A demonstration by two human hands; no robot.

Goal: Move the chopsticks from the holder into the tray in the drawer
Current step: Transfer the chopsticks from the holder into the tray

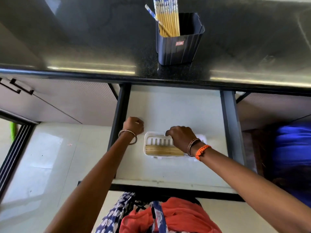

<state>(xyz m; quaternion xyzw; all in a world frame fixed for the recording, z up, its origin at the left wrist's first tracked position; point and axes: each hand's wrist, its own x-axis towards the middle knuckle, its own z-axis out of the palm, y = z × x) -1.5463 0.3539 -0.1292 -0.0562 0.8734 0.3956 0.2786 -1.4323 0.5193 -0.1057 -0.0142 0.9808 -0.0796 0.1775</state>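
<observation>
A dark blue holder (pixel 179 44) stands on the black counter with several yellow chopsticks with blue-white tops (pixel 168 19) upright in it. Below, the drawer (pixel 176 106) is pulled out. A white slotted tray (pixel 149 143) lies on its floor, with several yellow chopsticks (pixel 161 150) flat along its near side. My right hand (pixel 182 137) hovers over the tray's right half with its fingers bent down at the far rim; what they touch is hidden. My left hand (pixel 134 126) is curled into a fist on the drawer floor, left of the tray, with nothing seen in it.
The counter's front edge (pixel 101 75) overhangs the back of the drawer. Dark drawer sides (pixel 228 123) run left and right. Closed cabinet fronts with black handles (pixel 15 87) are at the left. A blue object (pixel 292 148) sits low at the right. My clothing (pixel 168 216) is at the drawer front.
</observation>
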